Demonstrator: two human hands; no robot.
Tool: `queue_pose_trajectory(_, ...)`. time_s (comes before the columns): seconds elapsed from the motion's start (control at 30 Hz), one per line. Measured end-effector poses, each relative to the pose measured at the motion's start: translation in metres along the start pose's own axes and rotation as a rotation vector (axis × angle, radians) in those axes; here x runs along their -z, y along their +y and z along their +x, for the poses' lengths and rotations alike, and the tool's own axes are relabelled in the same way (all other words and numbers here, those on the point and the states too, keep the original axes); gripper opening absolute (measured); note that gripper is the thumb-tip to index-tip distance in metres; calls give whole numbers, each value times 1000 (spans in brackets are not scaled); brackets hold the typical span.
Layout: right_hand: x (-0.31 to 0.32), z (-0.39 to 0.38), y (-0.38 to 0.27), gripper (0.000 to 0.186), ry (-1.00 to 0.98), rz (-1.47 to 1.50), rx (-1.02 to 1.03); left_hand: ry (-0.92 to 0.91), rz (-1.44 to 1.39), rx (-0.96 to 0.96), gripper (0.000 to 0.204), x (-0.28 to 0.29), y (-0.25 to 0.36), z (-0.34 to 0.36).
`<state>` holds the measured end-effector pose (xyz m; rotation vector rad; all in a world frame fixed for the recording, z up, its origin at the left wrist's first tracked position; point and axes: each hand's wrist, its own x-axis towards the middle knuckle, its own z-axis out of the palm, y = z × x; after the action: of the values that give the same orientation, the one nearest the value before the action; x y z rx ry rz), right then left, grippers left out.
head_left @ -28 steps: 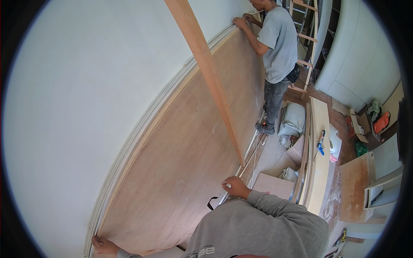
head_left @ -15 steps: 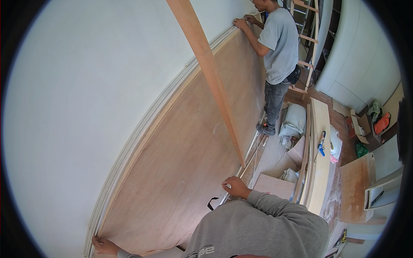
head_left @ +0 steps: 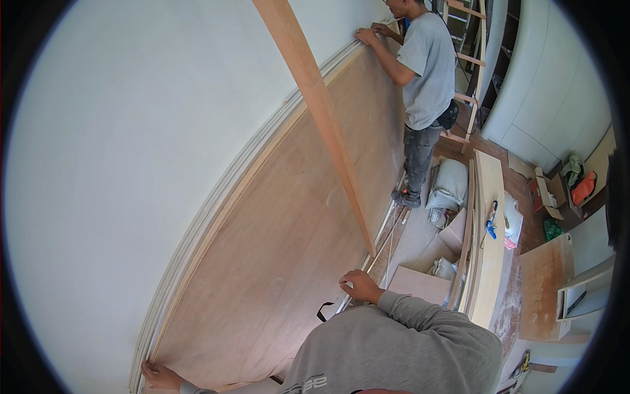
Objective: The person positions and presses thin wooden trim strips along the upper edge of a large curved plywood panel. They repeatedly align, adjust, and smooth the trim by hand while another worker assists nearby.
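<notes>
At the lower left my left hand (head_left: 161, 376) is closed at the panel's top edge, its fingertips on the long white moulding strips (head_left: 197, 230) running along the wall. A large thin plywood panel (head_left: 262, 262) with a pale wooden top edge leans below the strips. Over the panel's right side, near its foot, my right hand (head_left: 361, 287) has its fingers curled in toward the thumb. Whether anything is inside it is hidden. A reddish wooden batten (head_left: 318, 111) slants across the panel in front of me.
Another person (head_left: 426, 72) stands at the panel's far end, both hands on the strips. Pale boards (head_left: 487, 249) carry a blue-handled tool (head_left: 491, 222). Filled sacks (head_left: 450, 184) lie beside them. A wooden ladder (head_left: 469, 98) stands behind; an open carton (head_left: 543, 194) is at right.
</notes>
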<state>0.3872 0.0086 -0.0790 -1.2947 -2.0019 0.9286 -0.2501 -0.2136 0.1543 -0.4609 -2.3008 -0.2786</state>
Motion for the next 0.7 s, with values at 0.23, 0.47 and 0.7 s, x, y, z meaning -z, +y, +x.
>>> queue_pose_trajectory(0.23, -2, 1, 7, 15, 13, -5, 1, -12, -38, 0, 36, -14, 1, 7)
queue_pose_trajectory(0.47, -1, 4, 10, 14, 33, 1, 2, -28, -24, -8, 36, -16, 10, 9)
queue_pose_trajectory(0.7, 4, 4, 11, 14, 34, 1, -3, -51, 55, -19, 36, -10, 15, 11)
